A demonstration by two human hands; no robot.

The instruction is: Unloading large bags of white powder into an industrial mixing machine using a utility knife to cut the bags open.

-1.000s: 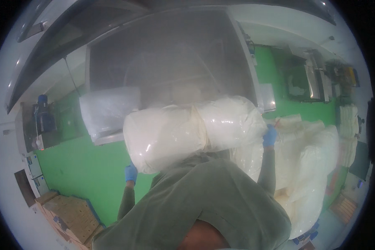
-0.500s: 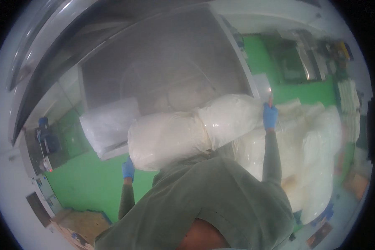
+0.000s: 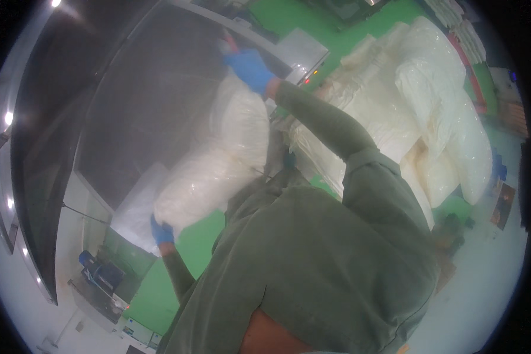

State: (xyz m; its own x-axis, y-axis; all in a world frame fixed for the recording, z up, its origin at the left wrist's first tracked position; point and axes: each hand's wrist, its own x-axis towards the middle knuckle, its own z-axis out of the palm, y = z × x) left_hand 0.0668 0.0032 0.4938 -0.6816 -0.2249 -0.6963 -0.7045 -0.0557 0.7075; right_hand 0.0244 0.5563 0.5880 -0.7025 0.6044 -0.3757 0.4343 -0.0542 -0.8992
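Bundle (image 3: 209,177) (white, plastic-wrapped) is btwn hands: L hand (image 3: 162,230) against its lower end, fingers part-hidden, can't tell how closed; R hand (image 3: 251,69) curled round slim red item (image 3: 230,41), at upper end.

Glossy, crinkled clear plastic wraps a pale bundle (image 3: 209,177). Matt cloth forms the grey-green garment (image 3: 318,253); the green floor (image 3: 202,237) looks smooth.
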